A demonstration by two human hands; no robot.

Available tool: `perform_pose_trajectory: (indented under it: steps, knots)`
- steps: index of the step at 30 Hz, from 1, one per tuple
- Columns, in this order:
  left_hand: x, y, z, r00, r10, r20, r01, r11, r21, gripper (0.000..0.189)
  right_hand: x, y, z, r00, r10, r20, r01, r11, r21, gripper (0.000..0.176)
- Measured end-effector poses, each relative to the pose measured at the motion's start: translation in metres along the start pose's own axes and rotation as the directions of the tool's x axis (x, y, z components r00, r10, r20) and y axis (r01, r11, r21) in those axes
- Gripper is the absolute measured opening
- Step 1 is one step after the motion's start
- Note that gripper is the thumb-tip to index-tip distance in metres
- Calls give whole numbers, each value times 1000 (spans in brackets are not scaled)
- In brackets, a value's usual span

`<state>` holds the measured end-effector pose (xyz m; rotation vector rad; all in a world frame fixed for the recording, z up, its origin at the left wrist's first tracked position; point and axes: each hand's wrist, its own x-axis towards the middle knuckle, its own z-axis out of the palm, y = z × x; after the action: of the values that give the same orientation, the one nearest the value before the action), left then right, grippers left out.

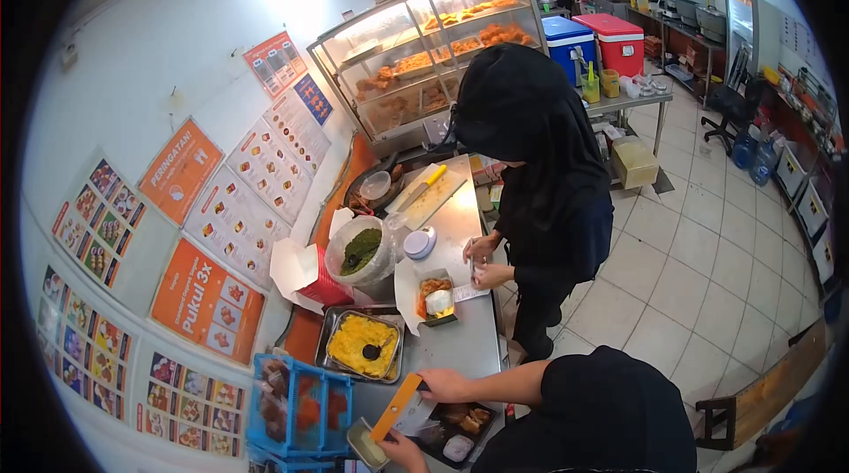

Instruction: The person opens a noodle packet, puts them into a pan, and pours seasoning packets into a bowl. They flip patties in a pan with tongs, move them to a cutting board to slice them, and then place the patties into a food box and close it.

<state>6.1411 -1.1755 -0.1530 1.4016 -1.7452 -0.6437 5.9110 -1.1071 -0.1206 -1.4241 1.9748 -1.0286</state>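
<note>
Steel counter (462,342): left hand (403,453) and right hand (445,385) pinch a flat orange lid (394,408).

This is the working kitchen of a fast-food fried chicken shop: a lit glass display case (433,40) holds shelves of fried pieces, and menu and instruction posters (265,164) cover the white wall beside it. Along that wall runs a steel table (464,225) carrying a steel tray of yellow food (363,345), a tub of green sauce (361,252), an open takeaway box (435,296) and a black meal tray (442,451) with portioned food. Further back stand a blue cooler (566,38), a red cooler (619,41), more steel counters (681,22) and large water bottles (756,155) on the pale tiled floor (690,243), with a co-worker in dark clothing (539,164) at the table.
</note>
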Motion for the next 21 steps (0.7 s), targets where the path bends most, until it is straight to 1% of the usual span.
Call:
perform_pose_trajectory:
  steps: [1, 2, 3, 4, 5, 6, 7, 8, 9, 10, 11, 12, 13, 14, 15, 16, 17, 18, 19, 20, 21]
  knots:
    - [1, -12, 1, 1000, 2, 1, -2, 1000, 1, 45, 1, 3, 1, 999, -19, 45, 20, 1000, -22, 45]
    - [3, -30, 2, 1000, 19, -1, -19, 997, -79, 45, 3, 8, 3, 999, -18, 45, 19, 1000, -21, 45]
    - [4, -39, 1, 999, 36, -6, -36, 986, -160, 45, 6, 13, 4, 1000, -14, 26, 12, 997, 72, 45]
    - [3, -49, -2, 999, 37, -6, -38, 987, -159, 45, 8, 17, 7, 1000, -8, 8, 6, 987, 163, 45]
    - [3, -51, -6, 999, 51, 0, -49, 966, -255, 46, 7, 16, 5, 1000, -9, 7, 8, 986, 164, 45]
    - [4, -52, -9, 998, 65, 4, -60, 935, -349, 48, 7, 17, 1, 999, -50, -2, 50, 982, 180, 44]
    - [4, -53, -10, 998, 66, 2, -61, 935, -349, 48, 7, 17, -1, 996, -90, -11, 91, 976, 196, 42]
    - [4, -47, -11, 999, 39, 18, -33, 965, -261, 49, 4, 11, -5, 996, -92, -10, 92, 976, 197, 42]
    - [4, -39, -13, 999, 11, 31, -5, 985, -170, 49, 0, -1, -12, 998, -51, 45, 45, 992, 121, 43]
    - [4, -31, -17, 999, 11, 30, -5, 986, -169, 49, -1, -9, -18, 995, -5, 96, 1, 999, 41, 45]
    - [4, -20, -22, 999, -6, 36, 10, 995, -98, 48, 2, -11, -21, 995, -5, 95, 1, 999, 42, 45]
    - [4, -14, -27, 999, -23, 40, 24, 999, -28, 46, 6, -11, -23, 991, 8, 137, -3, 1000, -30, 45]
    - [5, -11, -34, 999, -21, 41, 22, 999, -29, 46, 10, -11, -27, 984, 24, 176, -6, 995, -102, 46]
    - [6, -10, -40, 996, 63, 67, -64, 998, 12, 41, 14, -10, -31, 984, 24, 174, -6, 995, -102, 46]
    - [10, -11, -45, 985, 145, 96, -150, 987, 50, 37, 18, -8, -35, 976, 9, 217, 22, 989, -143, 45]
    - [17, -25, -49, 985, 143, 97, -148, 988, 50, 37, 20, -5, -39, 965, -3, 263, 53, 982, -184, 44]
    - [26, -40, -54, 974, 106, 198, -117, 992, 43, 34, 20, -6, -47, 964, -2, 264, 52, 981, -185, 44]
    - [29, -47, -58, 952, 70, 297, -86, 995, 41, 31, 21, -9, -57, 953, -16, 303, 76, 979, -188, 45]
    - [28, -52, -58, 953, 69, 296, -85, 995, 42, 31, 20, -11, -62, 940, -30, 341, 100, 977, -190, 46]
    - [24, -45, -63, 942, 128, 309, -151, 987, 52, 32, 20, -8, -61, 939, -31, 342, 102, 977, -190, 46]
    - [18, -30, -69, 928, 186, 322, -217, 974, 62, 32, 19, -3, -60, 934, -78, 349, 156, 967, -202, 49]
